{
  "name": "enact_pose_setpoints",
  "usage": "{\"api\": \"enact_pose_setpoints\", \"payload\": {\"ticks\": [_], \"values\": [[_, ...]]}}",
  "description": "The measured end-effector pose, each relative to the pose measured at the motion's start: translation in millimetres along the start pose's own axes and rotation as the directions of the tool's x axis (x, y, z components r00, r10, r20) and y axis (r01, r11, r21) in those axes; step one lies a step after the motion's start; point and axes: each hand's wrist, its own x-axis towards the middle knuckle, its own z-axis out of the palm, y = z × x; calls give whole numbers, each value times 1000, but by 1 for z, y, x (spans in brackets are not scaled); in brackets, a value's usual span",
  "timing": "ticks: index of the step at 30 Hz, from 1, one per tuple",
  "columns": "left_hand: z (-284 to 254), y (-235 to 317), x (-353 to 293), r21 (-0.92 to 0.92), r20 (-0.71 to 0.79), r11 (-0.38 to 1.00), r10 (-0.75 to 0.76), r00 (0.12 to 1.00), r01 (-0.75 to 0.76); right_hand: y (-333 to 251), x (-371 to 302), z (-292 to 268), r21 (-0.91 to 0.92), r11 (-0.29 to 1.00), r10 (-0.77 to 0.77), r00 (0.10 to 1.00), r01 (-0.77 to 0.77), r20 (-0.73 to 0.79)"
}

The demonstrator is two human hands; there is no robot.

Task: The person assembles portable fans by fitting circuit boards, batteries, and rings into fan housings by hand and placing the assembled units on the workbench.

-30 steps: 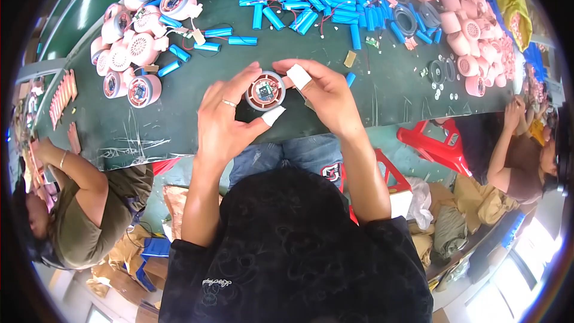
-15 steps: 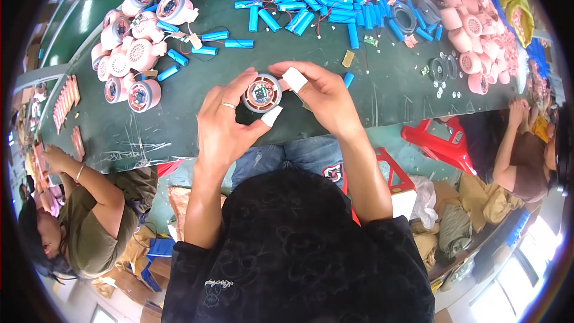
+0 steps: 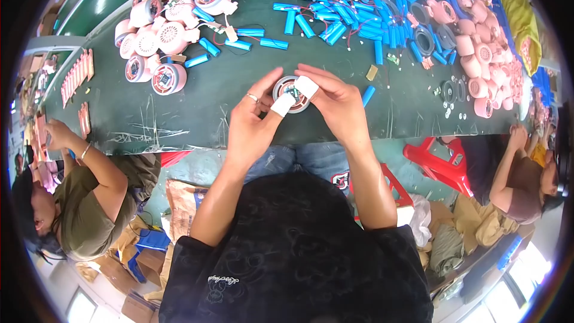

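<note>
A round pink fan housing (image 3: 292, 92) with a grey rim and a small circuit board in its face is held just over the table's near part. My left hand (image 3: 254, 125) grips its left side, fingers along the rim and the white-wrapped thumb over the lower face. On the right side my right hand (image 3: 342, 110) closes round it too, its white-wrapped thumb pressed over the upper right of the face. Both thumbs partly hide the circuit board. A ring sits on a finger of my left hand.
Similar pink housings (image 3: 170, 37) pile up at the left, with more pink parts (image 3: 481, 54) at the far right. Blue cylindrical batteries (image 3: 341, 12) with wires lie across the back, one battery (image 3: 368, 96) near my right hand. Red stools (image 3: 439, 164) stand below; people work at both sides.
My right thumb has come down onto the housing's face, and my left thumb has moved in over it. The whole view has shifted, with the table's things appearing farther right and lower.
</note>
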Motion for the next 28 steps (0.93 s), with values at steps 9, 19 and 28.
{"api": "enact_pose_setpoints", "payload": {"ticks": [9, 19, 28], "values": [[7, 9, 5, -143, 23, 985, -93, 995, 95, -11, 13, 0, -27, 976, 215, 977, -215, -8], [9, 11, -3, 28, 16, 993, -117, 993, 116, -2, -11, -3, -259, 966, 0, 1000, -2, -9], [5, 7, 3, -175, 77, 969, -163, 984, 174, 4, -18, 12, -10, 997, 73, 991, -74, -109]]}}
